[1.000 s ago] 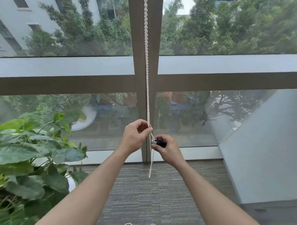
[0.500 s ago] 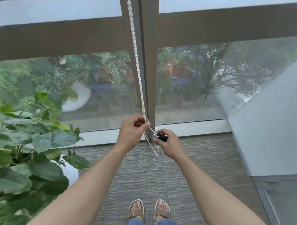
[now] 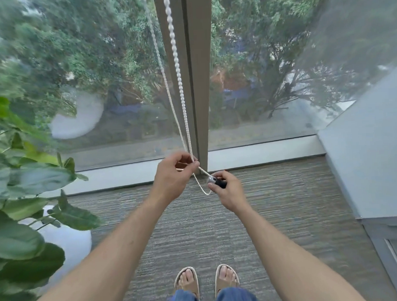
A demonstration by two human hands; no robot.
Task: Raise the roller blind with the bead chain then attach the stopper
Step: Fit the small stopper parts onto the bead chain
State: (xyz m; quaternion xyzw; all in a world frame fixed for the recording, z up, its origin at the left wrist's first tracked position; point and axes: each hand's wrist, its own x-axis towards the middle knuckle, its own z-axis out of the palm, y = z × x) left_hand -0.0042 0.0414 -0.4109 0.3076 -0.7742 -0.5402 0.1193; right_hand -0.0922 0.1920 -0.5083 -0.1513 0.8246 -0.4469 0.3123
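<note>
A floor-to-ceiling window looks out over trees, with a brown mullion running down to the sill and a grey ribbed carpet below; a large-leafed potted plant stands at the left edge of the floor. No blind fabric shows over the glass in this view, so the raising looks done and the stopper step is in hand.

The white bead chain hangs in two strands just in front of the mullion, its long axis close to vertical, leaning slightly right as it comes down. The left hand has its grip closed on the chain, pinching it between thumb and forefinger close above the carpet's far edge. From that pinch a short stretch runs down and to the right to the small black-and-silver stopper, which the right hand holds in closed fingertips. Below both hands the slack sags in a small loop.

So the stopper lies just right of and slightly lower than the left pinch, the hands near but apart. The right hand is the nearer one for the fastening; the left likely only needs to keep that short stretch taut along its diagonal.
</note>
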